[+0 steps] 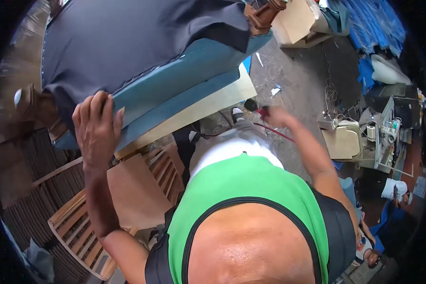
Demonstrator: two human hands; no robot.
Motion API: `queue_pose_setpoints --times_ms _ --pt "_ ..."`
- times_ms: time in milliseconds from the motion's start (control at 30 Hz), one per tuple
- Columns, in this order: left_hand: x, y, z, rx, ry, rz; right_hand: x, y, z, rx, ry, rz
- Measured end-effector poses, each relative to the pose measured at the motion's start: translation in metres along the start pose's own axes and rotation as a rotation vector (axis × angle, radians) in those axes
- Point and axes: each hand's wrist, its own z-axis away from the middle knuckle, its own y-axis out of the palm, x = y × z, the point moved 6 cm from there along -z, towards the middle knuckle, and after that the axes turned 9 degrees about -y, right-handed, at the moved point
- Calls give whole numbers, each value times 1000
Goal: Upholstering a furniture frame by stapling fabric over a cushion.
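An upholstered furniture piece lies with its underside up, covered by black cloth [123,38] over blue-green upholstery [175,80]. Small light fastenings run along the cloth's edge. My left hand [97,118] lies on the near left part of that edge, its fingers stretched out and pressing the black cloth. Off to the right and away from the furniture, my right hand [275,116] is wrapped round a black and red air staple gun [256,109]. A red hose [277,131] trails from near it. The gun's finer parts are too small and blurred to make out.
A pale board [203,106] lies beneath the furniture. Slatted wooden frames [80,232] stand at lower left. Cables [331,90] lie on the floor near a sewing machine table [343,142]. An open carton [293,23] sits far right; other people [393,189] are at the right.
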Motion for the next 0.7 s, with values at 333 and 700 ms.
queue_pose_setpoints --times_ms 333,700 --pt "-73 9 -58 247 -424 -353 -92 78 -123 -180 -616 378" --pt "-176 20 -69 441 -395 -136 -138 100 -231 -377 -707 159"
